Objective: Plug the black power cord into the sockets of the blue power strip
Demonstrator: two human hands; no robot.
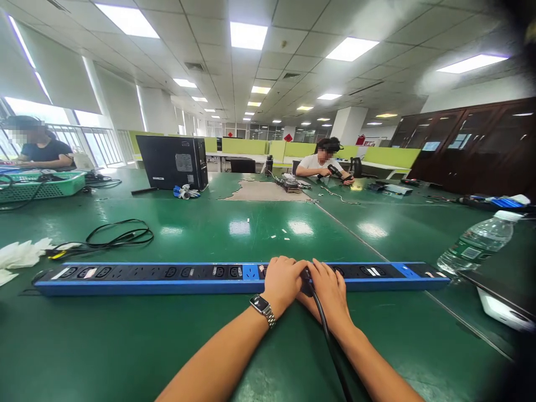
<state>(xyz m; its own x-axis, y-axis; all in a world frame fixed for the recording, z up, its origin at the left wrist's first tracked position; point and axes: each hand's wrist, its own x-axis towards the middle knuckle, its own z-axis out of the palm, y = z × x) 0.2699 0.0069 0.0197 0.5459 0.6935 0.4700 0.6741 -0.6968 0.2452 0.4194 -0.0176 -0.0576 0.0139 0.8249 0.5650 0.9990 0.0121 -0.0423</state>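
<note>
A long blue power strip with black and blue sockets lies across the green table in front of me. Both my hands are at its middle, pressed close together around a black plug. From the plug a black power cord runs down toward me between my forearms. My left hand, with a watch on the wrist, is closed with its thumb side against the plug. On the cord's other side, my right hand curls its fingers over the plug and strip. The socket under the plug is hidden.
A coiled black cable and white gloves lie on the left. A water bottle stands tilted in view at right, near a dark flat device. Farther back are a black computer case, a green basket and two other people.
</note>
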